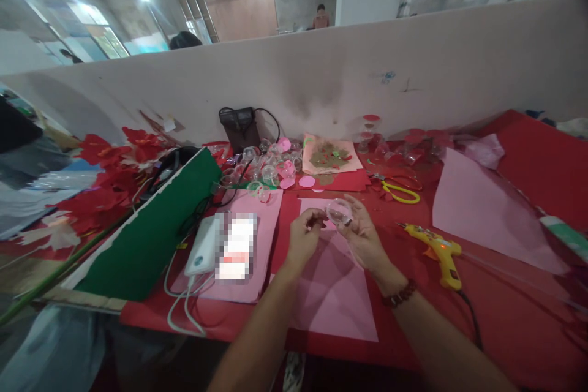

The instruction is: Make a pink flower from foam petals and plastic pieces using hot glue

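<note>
Clear plastic half-shell (339, 211), held just above the pink paper sheet (331, 294) at the middle of the red table (528, 294), between both hands: by the look of it light, thin-walled, stiff but easily cracked and slick, so best gripped at the rim with fingertips rather than squeezed across the dome. Right hand (362, 236) cupping and pinching the shell from the right, wrist with a bead bracelet (399, 295) bent inward; left hand (305, 236) closed in a pinch on a small dark scrap, too small to identify, at the shell's left edge. Yellow glue gun (438, 251) lying to the right, yellow-handled scissors (399, 191) farther off, more clear shells (261, 165) along the far wall.
</note>
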### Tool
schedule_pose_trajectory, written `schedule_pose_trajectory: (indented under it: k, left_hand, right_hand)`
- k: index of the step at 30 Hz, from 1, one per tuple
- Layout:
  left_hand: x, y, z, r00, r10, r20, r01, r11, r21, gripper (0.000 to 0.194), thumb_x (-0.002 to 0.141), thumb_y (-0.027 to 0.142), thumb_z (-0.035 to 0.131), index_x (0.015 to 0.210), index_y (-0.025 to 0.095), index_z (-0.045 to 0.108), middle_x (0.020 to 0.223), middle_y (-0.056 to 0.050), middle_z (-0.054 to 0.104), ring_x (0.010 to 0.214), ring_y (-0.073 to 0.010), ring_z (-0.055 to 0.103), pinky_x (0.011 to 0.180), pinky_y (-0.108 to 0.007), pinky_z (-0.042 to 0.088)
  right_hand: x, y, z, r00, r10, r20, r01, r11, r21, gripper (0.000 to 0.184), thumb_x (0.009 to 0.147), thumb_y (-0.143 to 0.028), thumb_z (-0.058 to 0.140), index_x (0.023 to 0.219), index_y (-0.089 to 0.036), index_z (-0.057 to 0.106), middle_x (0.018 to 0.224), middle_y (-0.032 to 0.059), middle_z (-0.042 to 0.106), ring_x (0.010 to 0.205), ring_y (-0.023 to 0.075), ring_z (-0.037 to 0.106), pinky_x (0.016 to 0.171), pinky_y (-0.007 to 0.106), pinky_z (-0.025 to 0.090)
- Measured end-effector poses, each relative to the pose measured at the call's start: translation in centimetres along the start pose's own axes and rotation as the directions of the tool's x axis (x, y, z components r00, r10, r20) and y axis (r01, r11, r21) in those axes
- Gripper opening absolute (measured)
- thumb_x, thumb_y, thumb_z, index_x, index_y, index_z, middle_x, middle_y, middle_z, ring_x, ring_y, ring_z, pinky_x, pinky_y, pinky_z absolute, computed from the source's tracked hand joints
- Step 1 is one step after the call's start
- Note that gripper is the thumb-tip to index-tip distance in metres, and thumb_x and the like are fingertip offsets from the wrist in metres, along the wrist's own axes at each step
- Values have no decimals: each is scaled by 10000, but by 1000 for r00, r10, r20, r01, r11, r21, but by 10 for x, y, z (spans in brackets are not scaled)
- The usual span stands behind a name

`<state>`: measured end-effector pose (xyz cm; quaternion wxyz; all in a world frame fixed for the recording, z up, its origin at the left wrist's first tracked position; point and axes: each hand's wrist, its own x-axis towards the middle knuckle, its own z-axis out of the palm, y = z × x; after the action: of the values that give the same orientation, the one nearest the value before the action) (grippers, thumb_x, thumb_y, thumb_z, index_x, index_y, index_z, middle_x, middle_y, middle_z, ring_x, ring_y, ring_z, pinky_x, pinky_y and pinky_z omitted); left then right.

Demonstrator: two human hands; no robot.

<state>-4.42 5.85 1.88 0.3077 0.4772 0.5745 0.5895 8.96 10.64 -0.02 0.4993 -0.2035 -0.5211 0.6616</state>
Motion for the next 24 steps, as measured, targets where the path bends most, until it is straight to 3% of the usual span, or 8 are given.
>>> schedule_pose_trajectory:
  k: [5, 11, 16, 24]
  left_hand:
    - [-1, -3, 2, 994, -93, -57, 83, 982, -170, 195, 817, 314, 556, 842, 161, 674, 688, -10, 586, 581, -103, 502, 582, -239, 408]
    - [1, -1, -2, 972, -233, -29, 212, 922, -323, 269, 728, 376, 677, 863, 149, 729, 698, -26, 642, 563, -95, 529, 581, -238, 415]
    - [4, 0, -5, 952, -305, -40, 269, 888, -373, 205, 669, 297, 698, 799, 145, 742, 690, -28, 661, 557, -95, 547, 576, -233, 419]
    - [4, -1, -2, 953, -290, -86, 244, 904, -352, 149, 645, 189, 623, 726, 138, 739, 566, 8, 599, 516, -82, 474, 558, -228, 374]
  right_hand:
    - [0, 3, -3, 997, 3, 71, 3, 996, -88, 587, 793, -265, 684, 1323, -357, 448, 1303, 49, 544, 1167, 215, 556, 960, 389, 468]
    - [1, 0, -4, 978, -146, 151, 194, 899, -392, 432, 802, -274, 682, 1213, -346, 569, 1339, 52, 490, 1223, 222, 479, 974, 381, 445]
    - [-1, -5, -3, 984, -102, 147, 149, 924, -351, 305, 833, -310, 646, 1135, -323, 607, 1261, 53, 522, 1174, 207, 516, 940, 350, 473]
    - [-1, -6, -2, 980, 21, 196, 44, 946, -321, 441, 817, -307, 664, 1248, -306, 572, 1271, 69, 533, 1093, 197, 574, 927, 345, 497]
